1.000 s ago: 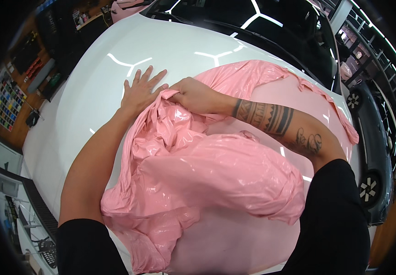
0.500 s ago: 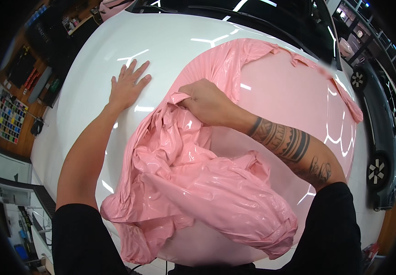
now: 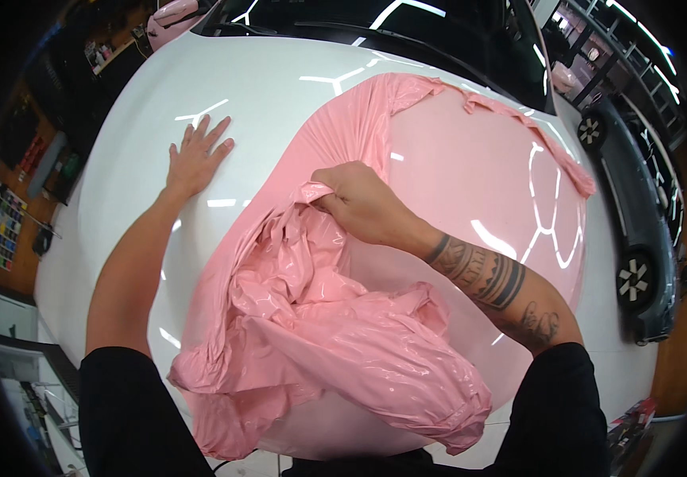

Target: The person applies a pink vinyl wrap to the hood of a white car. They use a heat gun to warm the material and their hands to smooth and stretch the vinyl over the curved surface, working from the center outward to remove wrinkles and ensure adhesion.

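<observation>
Glossy pink film [image 3: 375, 358] lies over a car's hood [image 3: 224, 71], bunched into loose folds near me. Fingers of my right hand [image 3: 363, 203] are closed on a gathered edge of the film, holding it near the middle of the hood. From that grip, the film stretches in taut pleats toward the windshield. My left hand [image 3: 199, 159] rests flat on the bare white left part of the hood, fingers spread, holding nothing. To the right of the folds the hood surface is smooth pink, with a ragged pink film edge [image 3: 534, 131] along its far right border.
Beyond the hood are the dark windshield [image 3: 415, 32] and its wiper. A dark car [image 3: 637, 238] stands to the right. Along the left wall are a color swatch board [image 3: 1, 222] and shelves. A pink side mirror [image 3: 172, 14] shows at the far left.
My right hand has drawn the gripped film toward me and to the right across the hood, and its pleats look longer. My left hand stays on the white surface. The view has shifted slightly.
</observation>
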`<state>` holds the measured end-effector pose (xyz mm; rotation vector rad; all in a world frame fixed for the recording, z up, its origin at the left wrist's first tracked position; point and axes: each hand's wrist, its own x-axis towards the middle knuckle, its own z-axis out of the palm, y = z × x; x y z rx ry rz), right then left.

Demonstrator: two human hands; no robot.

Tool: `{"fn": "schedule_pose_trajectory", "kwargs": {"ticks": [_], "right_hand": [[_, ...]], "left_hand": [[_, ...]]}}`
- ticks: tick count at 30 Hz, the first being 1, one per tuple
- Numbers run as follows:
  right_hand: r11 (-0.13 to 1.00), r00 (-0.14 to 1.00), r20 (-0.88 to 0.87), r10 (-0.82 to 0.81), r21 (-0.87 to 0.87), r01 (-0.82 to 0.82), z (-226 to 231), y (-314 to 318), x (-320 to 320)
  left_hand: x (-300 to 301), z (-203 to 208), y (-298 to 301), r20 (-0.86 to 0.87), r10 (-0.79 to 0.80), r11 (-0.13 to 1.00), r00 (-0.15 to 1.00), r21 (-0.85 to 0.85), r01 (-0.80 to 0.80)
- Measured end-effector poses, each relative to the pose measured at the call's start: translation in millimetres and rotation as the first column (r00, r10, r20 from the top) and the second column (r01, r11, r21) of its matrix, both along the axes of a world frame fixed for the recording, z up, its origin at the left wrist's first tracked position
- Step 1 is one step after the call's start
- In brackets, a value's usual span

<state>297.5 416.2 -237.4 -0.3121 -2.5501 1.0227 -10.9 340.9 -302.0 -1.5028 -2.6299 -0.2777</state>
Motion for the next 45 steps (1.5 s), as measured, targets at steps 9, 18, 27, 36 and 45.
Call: {"fn": "schedule_pose_trajectory", "kwargs": {"ticks": [9,18,27,36,45], "right_hand": [[0.955,0.996,0.083,0.033,0.291,-0.056,42,-29,61],[0.77,0.987,0.163,-0.014,0.632,-0.094,34,177,12],[0.878,0.931,0.062,0.359,0.315,-0.359,-5,192,-81],[0.727,0.802,-0.382,0.46,0.68,-0.094,-36,209,-116],[0.826,0.973,-0.214,0.091,0.562,0.046,-46,180,-80]], "left_hand": [[8,7,7,0.012,0.008,0.998,1.0,-0.055,-0.008],[49,12,140,0.059,-0.162,0.987,0.985,0.009,0.161],[45,7,144,-0.063,-0.127,0.987,0.99,-0.103,0.12],[47,23,182,0.035,-0.014,0.96,0.999,-0.28,0.023],[49,9,193,-0.109,-0.1,0.988,0.989,-0.128,0.086]]}}
